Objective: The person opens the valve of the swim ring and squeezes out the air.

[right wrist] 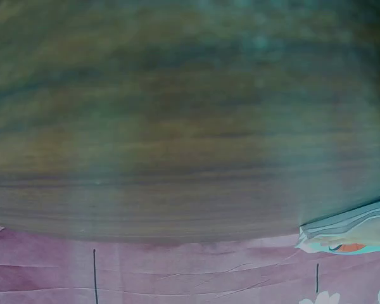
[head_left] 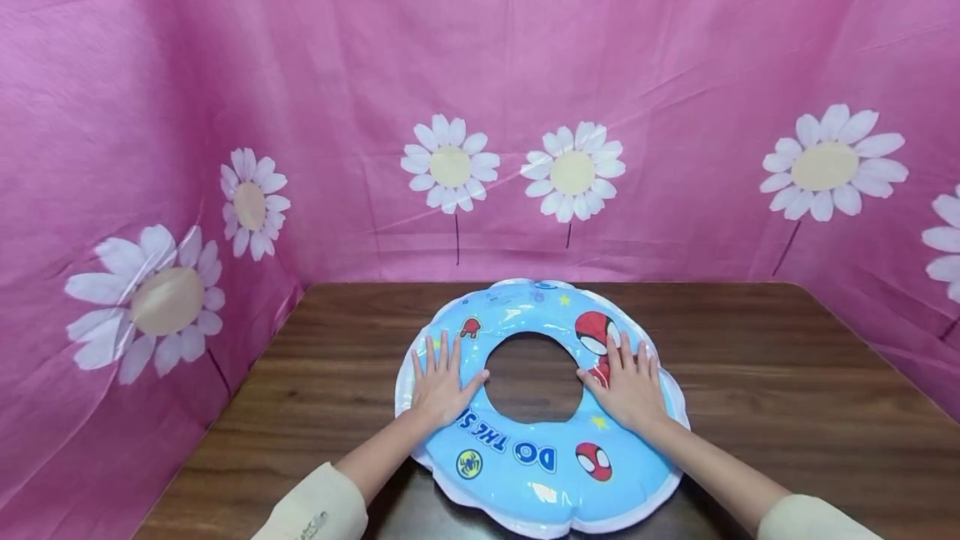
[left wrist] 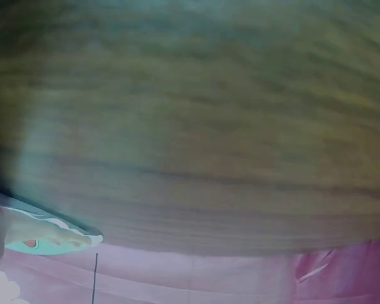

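A blue inflatable swim ring [head_left: 517, 486] with a white scalloped rim, red cartoon masks, yellow stars and blue letters lies flat on the wooden table. On its left side rests my left hand [head_left: 437, 386], fingers spread and straight, the thumb reaching the central hole. My right hand [head_left: 628, 386] lies on the right side with its fingers straight, partly covering a red figure. Both wrist views look mostly along the tabletop; the ring's edge [left wrist: 57, 244] shows at lower left in the left one, and its rim [right wrist: 367, 218] at lower right in the right one.
Dark brown wood grain covers the table [head_left: 787, 407], whose far edge meets a pink curtain [head_left: 525, 40]. Large white daisies [head_left: 450, 165] are printed on the curtain, which also hangs along the left and right sides.
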`<state>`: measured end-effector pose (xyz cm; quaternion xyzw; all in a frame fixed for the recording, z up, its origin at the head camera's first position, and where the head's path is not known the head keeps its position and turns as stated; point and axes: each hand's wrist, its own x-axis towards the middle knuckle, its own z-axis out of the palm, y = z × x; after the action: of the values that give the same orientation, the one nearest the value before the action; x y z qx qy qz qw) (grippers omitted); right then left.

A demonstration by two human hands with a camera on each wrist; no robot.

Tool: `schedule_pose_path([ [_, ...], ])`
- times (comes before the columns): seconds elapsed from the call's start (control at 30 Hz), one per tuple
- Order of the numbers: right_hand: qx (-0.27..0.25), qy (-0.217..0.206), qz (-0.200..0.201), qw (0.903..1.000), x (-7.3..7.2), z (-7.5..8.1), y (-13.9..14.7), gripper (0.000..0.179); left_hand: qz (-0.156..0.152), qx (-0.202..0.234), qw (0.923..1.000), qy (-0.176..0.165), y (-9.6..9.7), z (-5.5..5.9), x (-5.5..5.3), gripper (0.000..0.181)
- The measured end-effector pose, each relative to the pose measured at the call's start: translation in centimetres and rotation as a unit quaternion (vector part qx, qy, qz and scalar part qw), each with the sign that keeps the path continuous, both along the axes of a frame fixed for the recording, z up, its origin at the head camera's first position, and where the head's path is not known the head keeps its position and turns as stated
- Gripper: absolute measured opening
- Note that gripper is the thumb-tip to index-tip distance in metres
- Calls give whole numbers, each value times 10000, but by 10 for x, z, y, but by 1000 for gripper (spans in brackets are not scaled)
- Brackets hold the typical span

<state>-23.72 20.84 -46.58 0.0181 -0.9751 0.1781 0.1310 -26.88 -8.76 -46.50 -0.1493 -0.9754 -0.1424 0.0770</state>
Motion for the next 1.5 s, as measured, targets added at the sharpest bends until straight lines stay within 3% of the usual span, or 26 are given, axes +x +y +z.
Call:
schedule_pose_path([
  [0.17, 27, -139, -13, 9999, -3, 2, 1, 86, 86, 91, 9998, -148, 2, 4, -1, 71],
  [0.33, -67, -297, -17, 9995, -2, 5, 2, 85, 16, 25, 9996, -282, 1, 5, -2, 71],
  [0.43, -756, -445, 15, 9961, 0, 12, 7, 80, -124, 928, 9937, -619, -5, 11, -3, 71],
  [0.53, -1717, -472, -26, 9840, 4, 26, 15, 68, -73, 2300, 9695, -840, -12, 23, -6, 66],
  [0.57, -1914, -395, -45, 9807, 4, 31, 18, 63, -27, 2647, 9608, -828, -13, 28, -7, 62],
  [0.6, -2019, -324, -52, 9788, 3, 36, 20, 59, 24, 2790, 9570, -793, -14, 34, -8, 60],
  [0.63, -2010, -208, -45, 9794, 2, 42, 22, 55, 35, 2768, 9583, -706, -14, 39, -11, 57],
  [0.7, -1803, 72, -1, 9836, -6, 52, 21, 52, 57, 2384, 9698, -509, -10, 51, -18, 56],
  [0.77, -1647, 363, 92, 9856, -20, 59, 17, 50, 41, 1960, 9801, -317, -3, 62, -30, 56],
  [0.87, -1414, 736, 276, 9868, -45, 61, 8, 51, 102, 1545, 9879, -41, 12, 68, -50, 58],
  [0.93, -1129, 864, 320, 9893, -59, 54, 3, 54, 158, 1287, 9915, 69, 20, 64, -60, 58],
  [1.03, -598, 750, 256, 9951, -71, 37, 0, 61, 229, 796, 9965, 93, 29, 46, -68, 60],
  [1.23, 53, 185, 147, 9997, -76, 5, 1, 69, 358, -189, 9992, -62, 33, 11, -70, 63],
  [1.37, 173, 139, 204, 9995, -76, -2, 2, 69, 279, -328, 9990, -80, 33, 4, -70, 65],
  [1.5, 238, -69, 252, 9994, -78, -1, 0, 69, 310, -450, 9983, -225, 32, 5, -71, 65],
])
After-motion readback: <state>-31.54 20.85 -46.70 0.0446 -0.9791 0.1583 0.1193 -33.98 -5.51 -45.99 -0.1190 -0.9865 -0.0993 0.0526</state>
